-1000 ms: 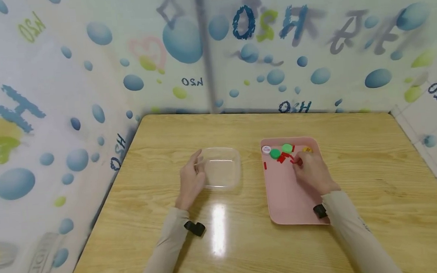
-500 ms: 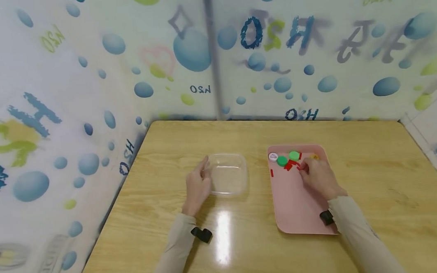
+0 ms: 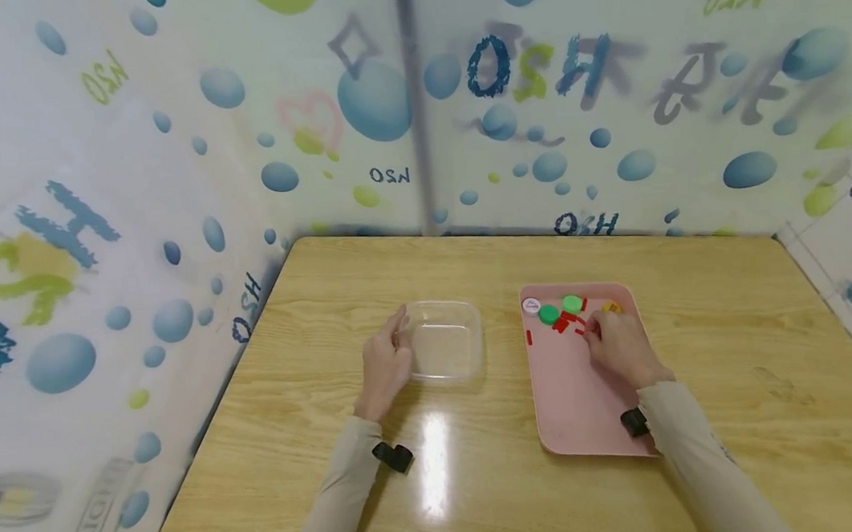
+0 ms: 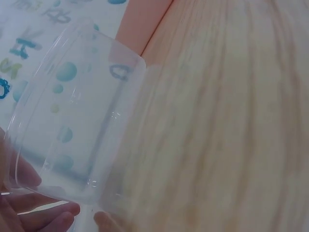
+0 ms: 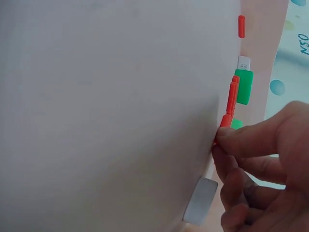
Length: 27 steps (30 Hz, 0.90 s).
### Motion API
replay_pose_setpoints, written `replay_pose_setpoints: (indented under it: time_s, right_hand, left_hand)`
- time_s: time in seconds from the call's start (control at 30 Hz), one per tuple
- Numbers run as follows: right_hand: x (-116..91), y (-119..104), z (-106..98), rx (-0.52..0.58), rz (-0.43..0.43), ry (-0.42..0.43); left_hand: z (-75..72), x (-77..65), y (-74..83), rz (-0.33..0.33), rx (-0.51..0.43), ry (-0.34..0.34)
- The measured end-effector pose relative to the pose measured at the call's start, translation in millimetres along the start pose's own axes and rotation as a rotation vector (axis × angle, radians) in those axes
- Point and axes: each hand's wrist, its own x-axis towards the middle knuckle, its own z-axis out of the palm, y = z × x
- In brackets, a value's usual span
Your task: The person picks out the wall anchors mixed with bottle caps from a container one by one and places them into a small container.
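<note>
My left hand grips the left side of a clear plastic container. In the left wrist view its fingers lie about the container's rim and wall. On the right, my right hand reaches into a pink tray. Its thumb and forefinger pinch one end of a small red stick, largely covered by the fingertips. Several other red sticks lie close to those fingers. Around them are a white cap, a green cap, a lighter green cap and a yellow piece.
The container and tray stand apart on a wooden table. A lone red stick lies by the tray's left rim. A pale grey piece sits below the right fingers in the right wrist view. Patterned walls border the table.
The head view has shifted, so everything appears lower and slightly further right. My right hand has moved only slightly by the red sticks. The left hand stays on the container.
</note>
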Motion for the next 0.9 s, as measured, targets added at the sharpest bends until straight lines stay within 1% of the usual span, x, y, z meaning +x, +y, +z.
replay_pose_setpoints:
  time_s: [0.17, 0.3, 0.6, 0.73, 0.9]
  right_hand:
    - [0, -1, -5, -0.005, -0.011, 0.011]
    - [-1, -3, -11, 0.003, 0.001, 0.009]
    - [-2, -11, -24, 0.033, 0.052, 0.002]
    - [-3, -15, -27, 0.033, 0.056, 0.027]
    - [-3, -19, -28, 0.03, 0.012, 0.085]
  left_hand:
    - [-0.7, 1.1, 1.4, 0.001, 0.003, -0.011]
    - [0.0, 0.4, 0.8, -0.005, -0.003, -0.015]
    - [-0.4, 0.7, 0.0, 0.011, -0.007, 0.014]
    - [0.2, 0.1, -0.9, 0.011, -0.007, 0.01]
    - [0.1, -0.9, -1.4, 0.01, -0.021, 0.001]
